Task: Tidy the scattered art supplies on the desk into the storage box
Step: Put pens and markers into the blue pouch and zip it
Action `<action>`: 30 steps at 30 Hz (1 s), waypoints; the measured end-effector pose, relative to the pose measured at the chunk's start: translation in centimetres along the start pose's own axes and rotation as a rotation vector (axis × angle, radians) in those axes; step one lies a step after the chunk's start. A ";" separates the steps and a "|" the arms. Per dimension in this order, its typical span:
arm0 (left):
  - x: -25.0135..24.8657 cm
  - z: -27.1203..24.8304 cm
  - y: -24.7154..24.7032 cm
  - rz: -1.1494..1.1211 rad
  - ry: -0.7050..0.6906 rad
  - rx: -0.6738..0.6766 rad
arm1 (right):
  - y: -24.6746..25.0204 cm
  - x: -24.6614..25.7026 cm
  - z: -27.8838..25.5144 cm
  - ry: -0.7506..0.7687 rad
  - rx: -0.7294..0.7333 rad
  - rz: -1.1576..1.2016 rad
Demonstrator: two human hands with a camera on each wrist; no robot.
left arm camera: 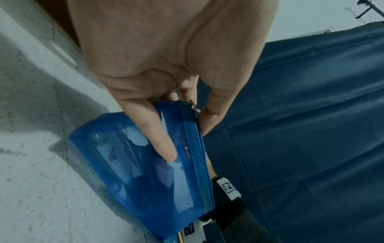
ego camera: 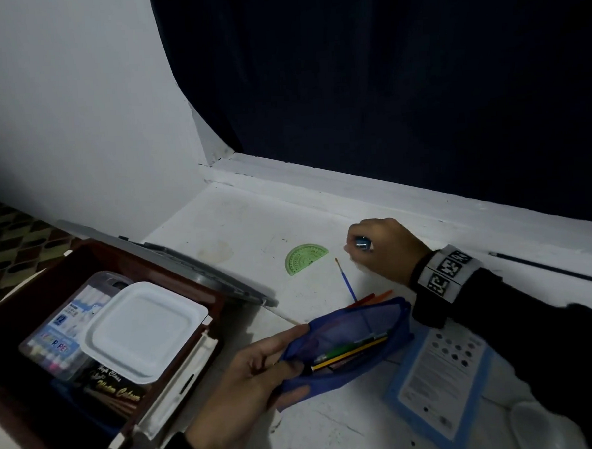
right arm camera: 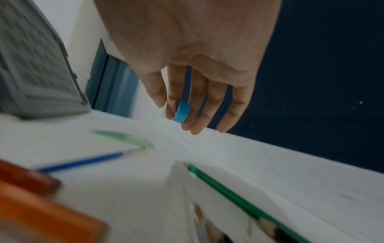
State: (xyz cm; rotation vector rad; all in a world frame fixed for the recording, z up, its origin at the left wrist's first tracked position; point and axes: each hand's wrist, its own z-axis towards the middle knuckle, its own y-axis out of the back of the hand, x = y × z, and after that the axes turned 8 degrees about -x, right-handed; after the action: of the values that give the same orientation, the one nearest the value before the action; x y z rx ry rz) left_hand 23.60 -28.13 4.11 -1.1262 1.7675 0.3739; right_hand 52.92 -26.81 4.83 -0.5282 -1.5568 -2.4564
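**Both hands busy: pouch in the left, blue piece in the right**

Our left hand grips the open end of the blue mesh pencil pouch, thumb on one side of the mouth and fingers on the other, holding it agape just above the white desk. Through the mesh we see a green pencil and a yellow one lying lengthwise inside. Our right hand is well apart from the left, farther back on the desk near the ledge, and its fingers pinch a small blue block between them; we cannot tell exactly what that piece is.

Loose on the desk between the two hands lie a green protractor, flat, and just beside it a thin blue-handled paintbrush. Red and orange markers stick out from behind the pouch. A dark pencil lies alone at the far right by the ledge, and a blue-edged printed card rests under our right forearm.

To our left stands the brown storage box, open, its grey lid lying behind it. Inside we see a white square palette on top of a pack of colour pens, with a dark watercolour box just beside them
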 end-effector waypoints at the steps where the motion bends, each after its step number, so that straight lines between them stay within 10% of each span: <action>1: 0.0 0.0 0.0 -0.003 -0.001 0.001 | 0.8 1.1 -1.1 0.047 0.003 0.085; 8: 0.5 0.0 0.6 0.011 -0.040 -0.037 | 2.1 5.5 -7.8 0.227 0.315 0.280; 13: 0.5 0.1 0.9 0.023 -0.022 -0.033 | 2.0 5.5 -4.2 0.125 0.146 0.318; 30: 1.4 -0.1 2.5 -0.052 -0.022 -0.068 | -9.2 -1.3 5.4 0.166 0.660 -0.419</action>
State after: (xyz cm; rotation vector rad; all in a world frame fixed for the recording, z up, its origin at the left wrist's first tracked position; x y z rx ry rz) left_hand 21.35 -27.59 2.39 -1.2092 1.7139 0.4160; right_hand 52.08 -18.00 -1.31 0.1241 -2.4187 -1.9502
